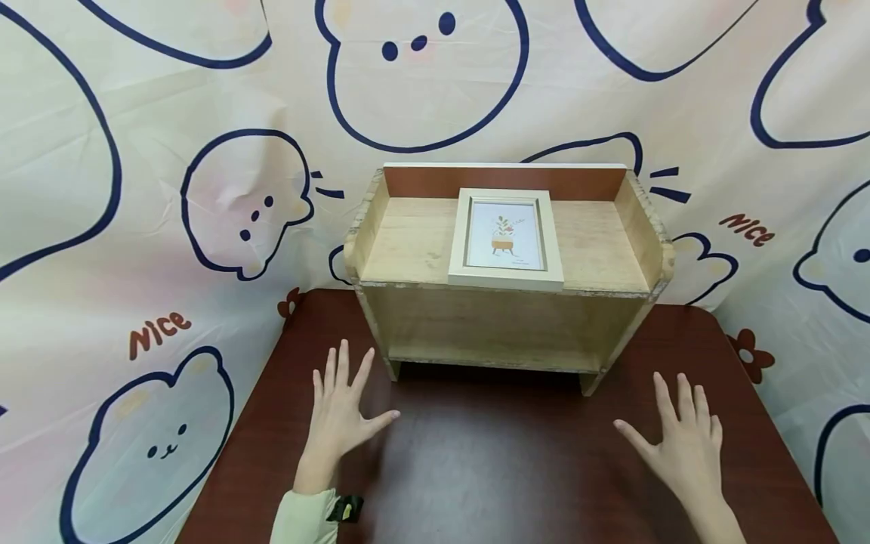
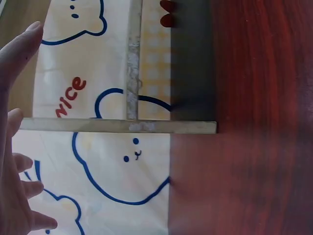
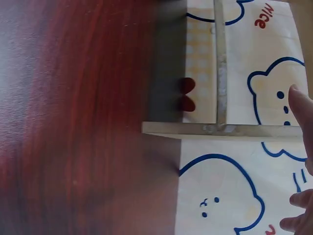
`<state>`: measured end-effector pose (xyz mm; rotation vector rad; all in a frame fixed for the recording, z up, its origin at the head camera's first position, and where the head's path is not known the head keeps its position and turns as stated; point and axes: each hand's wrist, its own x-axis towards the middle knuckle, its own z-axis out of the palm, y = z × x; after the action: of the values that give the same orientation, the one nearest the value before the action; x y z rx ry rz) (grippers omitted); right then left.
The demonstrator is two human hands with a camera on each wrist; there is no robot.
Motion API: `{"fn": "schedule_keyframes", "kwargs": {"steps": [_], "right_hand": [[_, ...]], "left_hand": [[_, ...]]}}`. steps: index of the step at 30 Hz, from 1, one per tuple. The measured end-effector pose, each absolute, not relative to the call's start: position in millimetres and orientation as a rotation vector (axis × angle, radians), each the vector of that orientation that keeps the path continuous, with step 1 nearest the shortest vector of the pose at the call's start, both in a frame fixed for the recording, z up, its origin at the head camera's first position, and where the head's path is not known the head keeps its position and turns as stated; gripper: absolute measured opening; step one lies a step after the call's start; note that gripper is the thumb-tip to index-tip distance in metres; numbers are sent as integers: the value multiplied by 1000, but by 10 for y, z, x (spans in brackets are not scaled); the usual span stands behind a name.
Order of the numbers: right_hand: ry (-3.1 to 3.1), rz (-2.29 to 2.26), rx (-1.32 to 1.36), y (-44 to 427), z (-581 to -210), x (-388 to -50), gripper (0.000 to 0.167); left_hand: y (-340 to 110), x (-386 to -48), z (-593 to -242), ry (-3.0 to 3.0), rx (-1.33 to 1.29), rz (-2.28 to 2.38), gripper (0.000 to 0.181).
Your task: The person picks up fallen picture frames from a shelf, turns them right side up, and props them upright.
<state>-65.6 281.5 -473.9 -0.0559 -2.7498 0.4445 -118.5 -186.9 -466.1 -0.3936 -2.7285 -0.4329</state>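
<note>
Left hand (image 1: 337, 423) and right hand (image 1: 685, 449) hovered over the dark red-brown bench (image 1: 476, 468), fingers spread, one toward each side of a two-tier wooden shelf (image 1: 408, 242). Its walled top tier held a cream-framed potted-plant print (image 1: 504, 236), face up and reaching the front edge; only the head view showed that. Both wrist views looked through the open back to cartoon-printed cloth (image 2: 83, 58), revealing yellow checks (image 3: 199, 54) below the lower board (image 3: 221, 73).
</note>
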Motion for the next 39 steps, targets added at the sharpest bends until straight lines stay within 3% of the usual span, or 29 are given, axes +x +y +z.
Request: {"fn": "schedule_keyframes", "kwargs": {"steps": [13,26,34,39], "right_hand": [[-2333,525,216,2710,-4369,-740,89],[-2230,553,370,2509,-3812,-906,71],[-2231,579,469,2409,-3495,-1084,37],[-2246,546,496,2354,-3356,-1220,37]], "left_hand": [[-1772,-1198,-4289,-2484,-553,-488,93],[-1592,-1369,-3873,-2221,-692,-612,72],[-1457,-1569,-3624,-2130,-760,-768,59],[-1383,-1687,-3494,-2152,-822,-873,58]]}}
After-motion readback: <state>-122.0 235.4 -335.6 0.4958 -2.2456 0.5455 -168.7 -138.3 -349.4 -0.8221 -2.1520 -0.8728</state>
